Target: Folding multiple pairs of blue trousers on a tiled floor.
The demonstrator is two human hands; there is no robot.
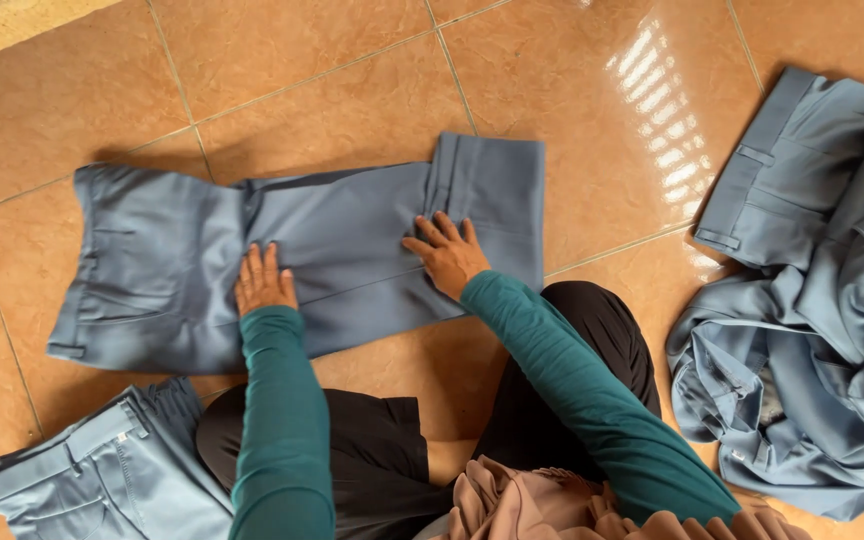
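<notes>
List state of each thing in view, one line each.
Trousers: spread flat on floor, leg end folded back.
Left hand: open, flat on trousers.
Right hand: open, pressing the folded leg end.
Pile of trousers: crumpled, unfolded.
Folded trousers: folded, lying apart.

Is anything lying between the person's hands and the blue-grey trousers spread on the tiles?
Nothing visible does. The left hand and the right hand both rest flat, palms down, directly on the trousers. The heap of similar garments lies apart, to the right.
</notes>
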